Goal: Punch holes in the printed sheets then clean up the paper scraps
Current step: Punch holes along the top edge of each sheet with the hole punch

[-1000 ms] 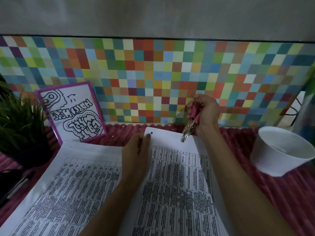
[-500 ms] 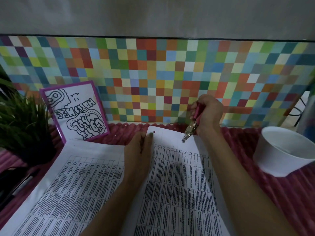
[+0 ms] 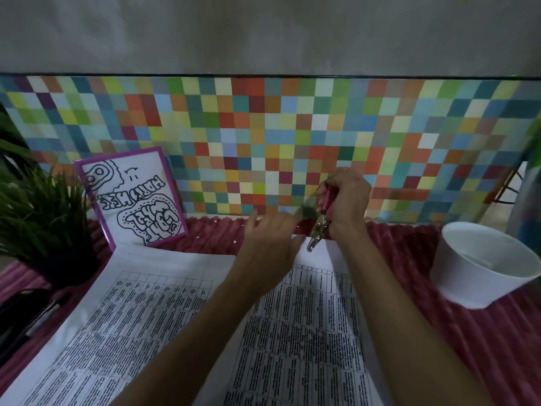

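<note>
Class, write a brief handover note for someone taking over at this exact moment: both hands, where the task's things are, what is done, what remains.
Left hand: open, blurred, over the top edge of the right sheet.
Right hand: grips the punch, its tip at that edge.
Left sheet lies beside it on the mat; bowl to the right.
Done: scraps dot the mat, so some punching has happened.
Left: finish punching, then gather the scraps.
</note>
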